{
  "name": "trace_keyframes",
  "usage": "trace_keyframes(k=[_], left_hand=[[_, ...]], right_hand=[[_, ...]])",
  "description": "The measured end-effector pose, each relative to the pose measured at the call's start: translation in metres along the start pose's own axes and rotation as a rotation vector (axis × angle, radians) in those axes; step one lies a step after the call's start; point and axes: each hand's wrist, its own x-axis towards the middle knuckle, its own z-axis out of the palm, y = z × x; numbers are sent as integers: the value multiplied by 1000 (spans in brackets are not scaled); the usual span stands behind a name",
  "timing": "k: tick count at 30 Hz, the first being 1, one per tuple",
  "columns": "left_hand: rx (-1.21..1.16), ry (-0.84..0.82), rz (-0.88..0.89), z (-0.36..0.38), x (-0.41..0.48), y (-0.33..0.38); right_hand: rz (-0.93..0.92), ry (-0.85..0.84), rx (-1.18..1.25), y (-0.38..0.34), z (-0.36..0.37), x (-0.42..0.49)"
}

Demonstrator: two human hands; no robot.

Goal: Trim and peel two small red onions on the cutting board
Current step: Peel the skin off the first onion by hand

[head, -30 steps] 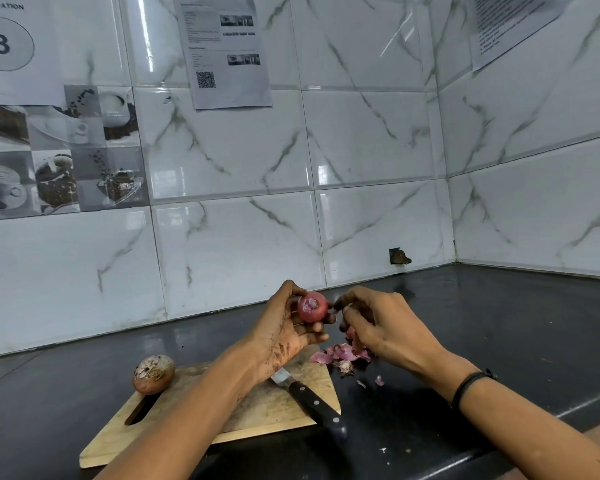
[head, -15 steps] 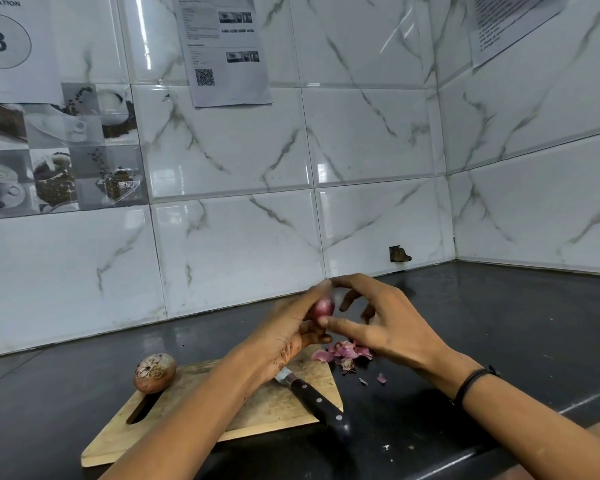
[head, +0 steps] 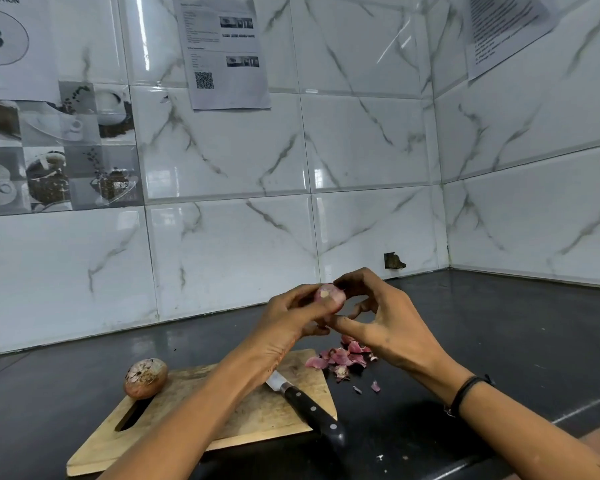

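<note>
A small pink-red onion (head: pixel 330 296), mostly bare of skin with its cut end facing me, is held above the far edge of the wooden cutting board (head: pixel 257 415). My left hand (head: pixel 291 323) grips it from the left. My right hand (head: pixel 378 318) pinches it from the right, forefinger over the top and thumb underneath. A second onion (head: pixel 145 377), still in its dry brown skin, rests at the board's far left corner. The black-handled knife (head: pixel 309 408) lies on the board, blade tip hidden under my left wrist.
A pile of pink onion skins (head: pixel 342 358) lies on the dark counter (head: pixel 499 341) just right of the board, with a few loose scraps nearer me. Tiled walls meet in a corner at the back right. The counter's front edge runs along the lower right.
My right hand has come back up to the onion and now pinches it. Both hands have lifted the onion slightly and turned it.
</note>
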Motion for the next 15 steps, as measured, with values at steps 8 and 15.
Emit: trace_keyframes(k=[8, 15], left_hand=[[177, -29, 165, -5, -5, 3], [249, 6, 190, -7, -2, 0]], right_hand=[[-124, 72, -79, -4, 1, 0], [-149, 72, -119, -4, 3, -1]])
